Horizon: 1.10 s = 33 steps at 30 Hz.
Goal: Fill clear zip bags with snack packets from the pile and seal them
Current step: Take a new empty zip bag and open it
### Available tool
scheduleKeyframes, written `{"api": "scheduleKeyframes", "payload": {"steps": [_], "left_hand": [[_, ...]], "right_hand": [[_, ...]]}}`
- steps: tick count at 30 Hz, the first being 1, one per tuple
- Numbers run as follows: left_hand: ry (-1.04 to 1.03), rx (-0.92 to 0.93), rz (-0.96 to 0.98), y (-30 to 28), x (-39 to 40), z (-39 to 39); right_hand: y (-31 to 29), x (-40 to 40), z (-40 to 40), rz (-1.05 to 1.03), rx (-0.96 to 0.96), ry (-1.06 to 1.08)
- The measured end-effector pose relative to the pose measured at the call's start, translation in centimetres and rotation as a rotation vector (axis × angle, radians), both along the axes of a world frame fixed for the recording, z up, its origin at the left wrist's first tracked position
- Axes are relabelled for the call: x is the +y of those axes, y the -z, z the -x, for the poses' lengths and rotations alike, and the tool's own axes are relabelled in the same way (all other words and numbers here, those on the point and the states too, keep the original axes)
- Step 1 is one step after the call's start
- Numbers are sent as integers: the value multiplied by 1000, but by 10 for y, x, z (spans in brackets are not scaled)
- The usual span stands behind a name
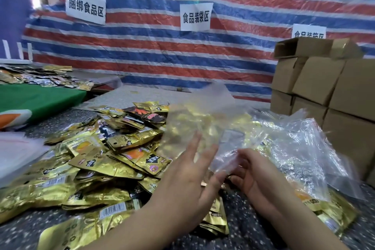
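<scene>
The person holds a clear zip bag up above the pile of snack packets, which is spread across the table. The right hand is curled round the bag's lower edge, its fingers pinching the film. The left hand lies alongside the bag with fingers straight and spread, touching the plastic rather than gripping it. The bag is motion-blurred, and whether its mouth is open cannot be told. To the right of the pile lies a heap of more clear bags, some already holding packets.

The likely trouble is the thin film: held at only one edge, it could flop shut or slip from the pinch, and packets pushed at a closed mouth would spill back onto the pile. A packet caught across the zip track would stop a clean seal.
</scene>
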State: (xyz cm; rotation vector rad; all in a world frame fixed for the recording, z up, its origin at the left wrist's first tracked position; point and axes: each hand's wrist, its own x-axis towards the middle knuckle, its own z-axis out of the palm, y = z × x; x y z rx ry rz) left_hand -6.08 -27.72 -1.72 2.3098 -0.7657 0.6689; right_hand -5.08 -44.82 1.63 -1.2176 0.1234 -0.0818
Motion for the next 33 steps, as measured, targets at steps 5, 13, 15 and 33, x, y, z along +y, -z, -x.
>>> {"api": "scheduleKeyframes", "payload": {"steps": [5, 13, 15, 33], "left_hand": [[-113, 146, 88, -1, 4, -4], [24, -122, 337, -14, 7, 1], [58, -154, 342, -15, 5, 5], [83, 261, 818, -22, 5, 2]], "right_hand": [[-3, 0, 7, 475, -402, 282], [2, 14, 21, 967, -912, 391], [4, 19, 22, 918, -853, 297], [5, 31, 34, 1614, -885, 155]]}}
